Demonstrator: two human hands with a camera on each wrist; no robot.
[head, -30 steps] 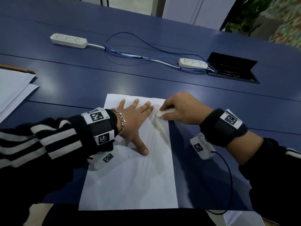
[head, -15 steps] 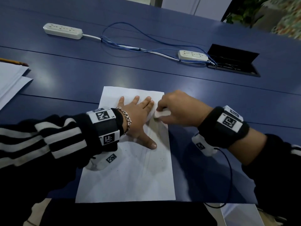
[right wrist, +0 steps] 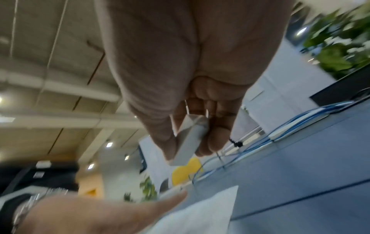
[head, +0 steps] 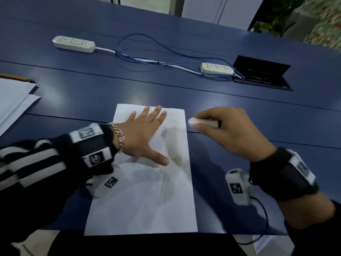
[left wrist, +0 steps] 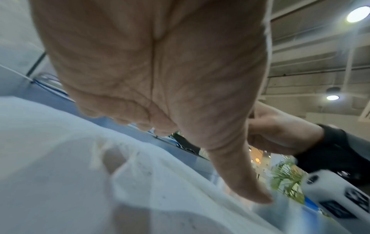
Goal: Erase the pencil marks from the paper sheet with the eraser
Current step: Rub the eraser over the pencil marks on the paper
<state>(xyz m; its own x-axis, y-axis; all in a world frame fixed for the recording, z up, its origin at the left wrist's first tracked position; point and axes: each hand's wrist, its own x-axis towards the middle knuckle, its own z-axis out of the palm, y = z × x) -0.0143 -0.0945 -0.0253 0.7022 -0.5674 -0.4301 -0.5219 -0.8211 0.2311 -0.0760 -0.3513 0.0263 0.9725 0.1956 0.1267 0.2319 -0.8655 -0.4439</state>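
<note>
While the left hand (head: 143, 137) lay flat on the paper sheet (head: 147, 200), fingers straight and spread, thumb angled out toward the sheet's right edge, the right hand (head: 230, 132) was held off the sheet, just past its upper right edge, above the blue table (head: 184, 93); thumb and curled fingers pinched the white eraser (head: 203, 123) lengthwise, its rounded end pointing left toward the paper; in the right wrist view the eraser (right wrist: 189, 140) sat between thumb and fingertips with its far end protruding, clear of the tabletop. Sheet lay lengthwise in front of the person, near edge at the table's front edge; faint grey smudging and streaks showed right of the left thumb and across the middle; a few dark specks lower down; left wrist view showed the paper rumpled, raised in folds under the palm (left wrist: 160, 71). Left wrist carried a chain bracelet (head: 120, 137); both wrists wore black bands with printed marker tags. Elsewhere on the table: a stack of white paper (head: 13, 97) at far left with a pencil (head: 18, 78) on its far edge; two white power strips (head: 73, 44) (head: 216, 68) joined by white and blue cables (head: 147, 52); an open black cable hatch (head: 263, 74) beside the right strip; green plants (head: 276, 15) beyond the table's far right corner.
</note>
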